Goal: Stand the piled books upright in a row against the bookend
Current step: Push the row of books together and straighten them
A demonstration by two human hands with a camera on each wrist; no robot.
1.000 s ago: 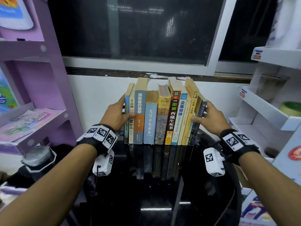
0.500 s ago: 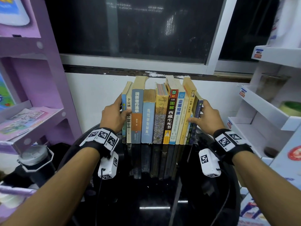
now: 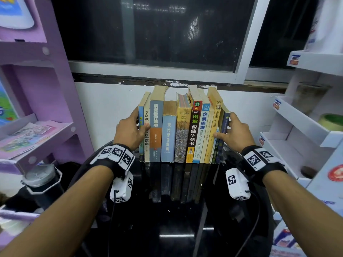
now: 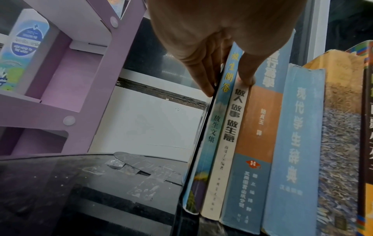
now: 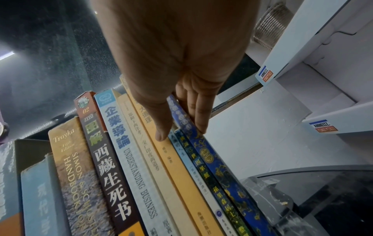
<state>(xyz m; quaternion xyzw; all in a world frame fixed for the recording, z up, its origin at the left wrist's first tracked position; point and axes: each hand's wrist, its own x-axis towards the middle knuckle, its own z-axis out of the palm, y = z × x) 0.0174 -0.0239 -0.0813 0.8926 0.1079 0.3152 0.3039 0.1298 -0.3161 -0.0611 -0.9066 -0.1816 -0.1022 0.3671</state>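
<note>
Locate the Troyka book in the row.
In the head view, the Troyka book stands upright near the row's middle, between the pale blue book on its left and the black book on its right.

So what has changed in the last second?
The right hand has pressed the leaning end books slightly leftward, so they stand a little straighter, though still tilted. Nothing was taken or let go. The left hand stays braced at the row's left end; the other books have not moved.
</note>
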